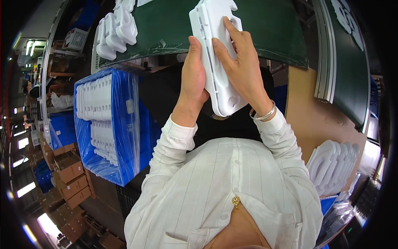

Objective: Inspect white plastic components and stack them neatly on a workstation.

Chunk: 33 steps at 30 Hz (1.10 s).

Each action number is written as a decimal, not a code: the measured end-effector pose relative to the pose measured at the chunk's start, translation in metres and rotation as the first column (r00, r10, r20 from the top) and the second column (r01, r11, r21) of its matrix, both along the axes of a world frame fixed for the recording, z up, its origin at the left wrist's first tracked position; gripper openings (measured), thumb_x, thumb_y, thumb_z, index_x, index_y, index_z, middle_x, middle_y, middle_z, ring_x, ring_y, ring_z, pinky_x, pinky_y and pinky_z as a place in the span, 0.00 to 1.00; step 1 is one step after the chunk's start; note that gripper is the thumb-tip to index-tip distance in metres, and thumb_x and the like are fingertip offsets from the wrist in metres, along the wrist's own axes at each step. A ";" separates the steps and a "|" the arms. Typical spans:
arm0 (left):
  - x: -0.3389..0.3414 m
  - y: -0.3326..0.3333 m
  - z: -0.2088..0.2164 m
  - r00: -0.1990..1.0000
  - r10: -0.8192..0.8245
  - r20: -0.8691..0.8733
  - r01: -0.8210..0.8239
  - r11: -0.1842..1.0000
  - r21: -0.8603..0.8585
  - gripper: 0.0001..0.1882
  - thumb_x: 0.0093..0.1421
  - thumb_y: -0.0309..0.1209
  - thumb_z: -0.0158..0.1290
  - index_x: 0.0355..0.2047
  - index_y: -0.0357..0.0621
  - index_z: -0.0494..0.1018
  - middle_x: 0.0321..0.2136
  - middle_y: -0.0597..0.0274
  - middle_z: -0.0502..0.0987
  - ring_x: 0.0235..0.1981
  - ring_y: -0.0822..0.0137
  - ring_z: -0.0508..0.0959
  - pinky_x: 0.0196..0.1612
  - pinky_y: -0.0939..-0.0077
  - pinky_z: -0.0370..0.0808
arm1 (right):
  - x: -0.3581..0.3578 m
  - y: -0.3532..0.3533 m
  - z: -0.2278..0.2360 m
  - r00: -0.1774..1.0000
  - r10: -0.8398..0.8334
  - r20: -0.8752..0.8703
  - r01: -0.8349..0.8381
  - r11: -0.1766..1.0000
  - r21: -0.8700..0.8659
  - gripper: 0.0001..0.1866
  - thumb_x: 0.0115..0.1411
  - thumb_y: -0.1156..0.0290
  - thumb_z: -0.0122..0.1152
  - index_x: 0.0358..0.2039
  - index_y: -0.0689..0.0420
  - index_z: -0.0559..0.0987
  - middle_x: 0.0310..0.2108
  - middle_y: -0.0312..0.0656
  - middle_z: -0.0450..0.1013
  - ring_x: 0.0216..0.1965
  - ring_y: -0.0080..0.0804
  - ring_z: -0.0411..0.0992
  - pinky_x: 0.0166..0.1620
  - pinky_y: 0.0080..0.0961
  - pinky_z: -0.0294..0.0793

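A long white moulded plastic part (214, 79) with rounded ends and a row of slots along its side is held up between my two hands, over the near edge of the green table. My left hand (193, 74) cups its left side, the thumb pointing up along the edge and the other fingers hidden behind. My right hand (243, 62) grips the right side, with its thumb and a finger pressed on the top face. The part tilts, its lower end toward me.
Similar white parts (118, 31) are piled at the table's left. A blue plastic-lined bin (129, 124) with stacked white parts stands at left. On the right, several white parts (331, 166) lean together on brown cardboard (306, 99), near a green surface with metal rails (325, 54).
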<state>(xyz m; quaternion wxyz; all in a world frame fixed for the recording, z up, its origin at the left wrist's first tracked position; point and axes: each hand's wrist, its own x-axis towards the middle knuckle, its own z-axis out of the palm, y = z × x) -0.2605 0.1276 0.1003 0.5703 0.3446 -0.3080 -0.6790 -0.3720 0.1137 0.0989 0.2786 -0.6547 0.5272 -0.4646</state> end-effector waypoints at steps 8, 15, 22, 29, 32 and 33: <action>0.000 -0.003 0.001 1.000 0.017 -0.008 -0.017 0.999 0.033 0.32 0.69 0.52 0.27 0.60 0.40 0.57 0.52 0.55 0.69 0.51 0.63 0.73 0.51 0.69 0.73 | 0.001 -0.001 -0.005 0.999 -0.004 -0.053 0.004 1.000 -0.012 0.30 0.61 0.55 0.56 0.60 0.56 0.66 0.36 0.43 0.64 0.36 0.32 0.65 0.40 0.26 0.68; 0.005 -0.001 0.001 0.999 0.017 0.037 -0.018 0.999 0.029 0.33 0.68 0.53 0.28 0.59 0.38 0.58 0.51 0.54 0.70 0.49 0.63 0.74 0.50 0.69 0.74 | -0.003 -0.005 -0.001 0.998 0.062 -0.009 -0.062 0.998 0.031 0.34 0.59 0.52 0.57 0.57 0.65 0.66 0.38 0.53 0.65 0.34 0.45 0.71 0.39 0.35 0.71; 0.005 0.004 0.000 0.999 0.045 0.000 -0.045 0.998 0.048 0.32 0.69 0.53 0.29 0.59 0.39 0.59 0.50 0.55 0.70 0.49 0.64 0.74 0.49 0.70 0.75 | 0.005 0.005 -0.002 0.997 0.024 -0.072 -0.024 1.000 0.000 0.32 0.59 0.55 0.56 0.57 0.66 0.66 0.39 0.54 0.64 0.38 0.45 0.70 0.40 0.34 0.71; 0.002 0.003 -0.005 0.994 0.090 0.062 -0.089 0.996 -0.012 0.32 0.69 0.53 0.27 0.59 0.39 0.59 0.50 0.56 0.70 0.47 0.66 0.74 0.48 0.71 0.74 | 0.011 0.007 -0.005 0.994 -0.006 -0.113 -0.002 0.997 -0.075 0.31 0.59 0.59 0.57 0.57 0.66 0.66 0.36 0.53 0.63 0.36 0.44 0.68 0.38 0.34 0.70; 0.004 0.000 -0.013 0.990 0.139 0.004 -0.138 0.990 -0.033 0.28 0.69 0.49 0.36 0.58 0.38 0.59 0.49 0.55 0.71 0.46 0.67 0.74 0.48 0.73 0.73 | 0.012 0.005 -0.009 0.983 -0.033 -0.178 0.003 0.986 -0.164 0.27 0.63 0.62 0.52 0.60 0.59 0.65 0.38 0.47 0.62 0.34 0.36 0.66 0.39 0.29 0.69; 0.004 0.000 -0.013 0.976 0.145 0.160 -0.131 0.987 -0.097 0.26 0.67 0.45 0.41 0.57 0.37 0.60 0.48 0.55 0.71 0.46 0.68 0.74 0.48 0.74 0.72 | 0.011 0.003 -0.013 0.984 -0.034 -0.175 0.002 0.984 -0.177 0.27 0.63 0.62 0.52 0.60 0.59 0.65 0.38 0.47 0.62 0.34 0.36 0.66 0.39 0.29 0.69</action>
